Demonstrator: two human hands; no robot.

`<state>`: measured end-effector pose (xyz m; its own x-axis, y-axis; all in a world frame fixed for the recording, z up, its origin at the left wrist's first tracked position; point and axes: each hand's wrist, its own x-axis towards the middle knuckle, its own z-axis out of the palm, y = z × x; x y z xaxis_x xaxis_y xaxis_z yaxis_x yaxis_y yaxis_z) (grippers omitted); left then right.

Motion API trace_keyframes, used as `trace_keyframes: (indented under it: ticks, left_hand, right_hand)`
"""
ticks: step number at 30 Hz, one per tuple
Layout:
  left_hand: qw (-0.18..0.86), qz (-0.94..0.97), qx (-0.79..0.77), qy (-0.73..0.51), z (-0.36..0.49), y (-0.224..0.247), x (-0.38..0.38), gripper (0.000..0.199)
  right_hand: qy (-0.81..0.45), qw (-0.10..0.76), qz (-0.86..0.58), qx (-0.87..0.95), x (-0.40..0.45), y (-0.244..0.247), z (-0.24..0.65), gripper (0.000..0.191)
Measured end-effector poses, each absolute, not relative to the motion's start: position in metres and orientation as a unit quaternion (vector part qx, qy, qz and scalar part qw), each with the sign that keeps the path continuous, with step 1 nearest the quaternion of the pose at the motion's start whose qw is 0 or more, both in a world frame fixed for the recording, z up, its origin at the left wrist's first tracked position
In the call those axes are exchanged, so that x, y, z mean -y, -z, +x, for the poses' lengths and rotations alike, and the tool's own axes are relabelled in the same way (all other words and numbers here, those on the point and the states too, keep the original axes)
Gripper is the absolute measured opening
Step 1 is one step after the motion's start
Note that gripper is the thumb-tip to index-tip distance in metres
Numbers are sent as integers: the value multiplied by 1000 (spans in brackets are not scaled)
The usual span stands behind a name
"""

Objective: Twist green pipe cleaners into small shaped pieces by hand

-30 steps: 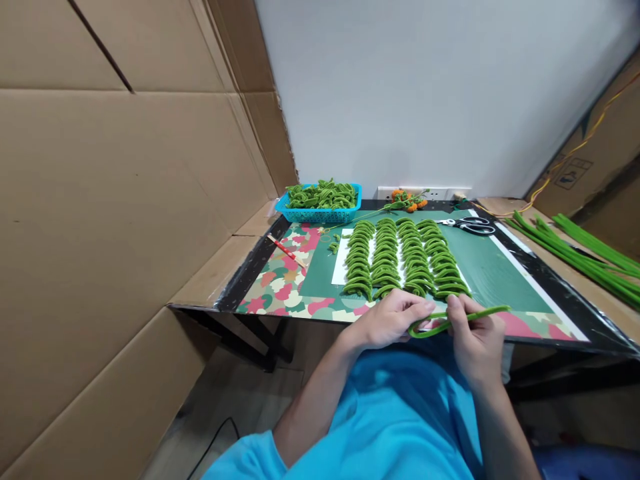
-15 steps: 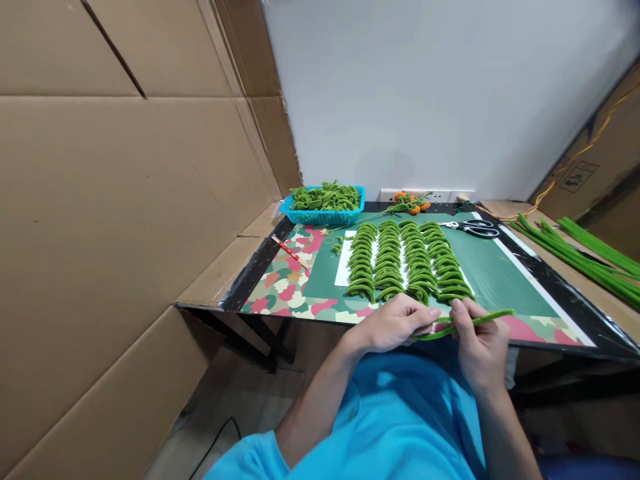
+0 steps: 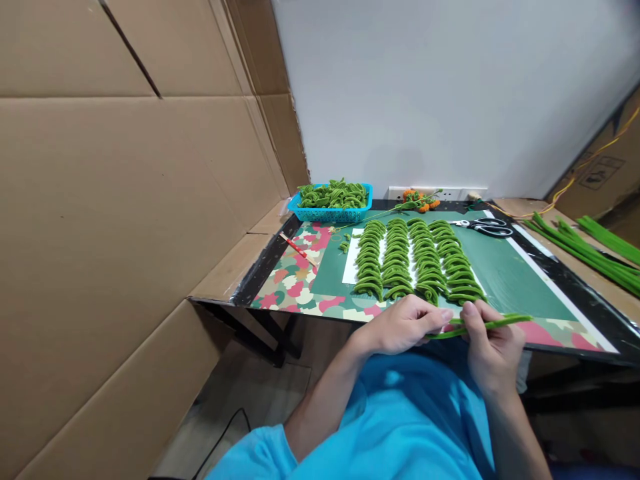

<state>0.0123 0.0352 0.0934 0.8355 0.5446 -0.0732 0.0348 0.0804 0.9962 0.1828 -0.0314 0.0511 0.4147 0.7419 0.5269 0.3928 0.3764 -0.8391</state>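
Observation:
Both my hands pinch a fuzzy green pipe cleaner (image 3: 509, 320) at the near edge of the table. My left hand (image 3: 407, 325) has thumb and fingers closed on its left part, where a second strand shows below. Closed on the same piece is my right hand (image 3: 493, 343), with one end sticking out to the right past the fingers. Just beyond the hands, several curved green pipe-cleaner pieces (image 3: 397, 260) lie in neat columns on white paper (image 3: 350, 261). How the strands are joined between my fingers is too small to tell.
A blue basket (image 3: 330, 214) heaped with green pieces stands at the back left. Orange flowers (image 3: 423, 201) and black-handled scissors (image 3: 487, 227) lie toward the back. Long green pipe cleaners (image 3: 590, 257) rest on cardboard at right. A red strip (image 3: 299, 250) lies left; a cardboard wall (image 3: 125, 200) rises there.
The whole scene has shifted slightly to the right as the view turned a little left. My hands keep the same grip on the green pipe cleaner.

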Motion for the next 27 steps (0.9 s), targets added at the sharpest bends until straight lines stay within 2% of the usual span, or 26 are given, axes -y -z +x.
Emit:
trace_keyframes:
  ticks: [13,21,27]
  left_hand:
    - [593,750,-221,-192,10,-98,-31,64]
    - [593,752,-202,-206,12,-97,-31,59]
    - [584,755,-224,-198,12,-97,-30,62]
  right_hand:
    - [11,653,-547,523,38,-59,172,51]
    - [31,682,-516,518,38,-44,172,42]
    - [18,696,-511,504,36,-36,172,44]
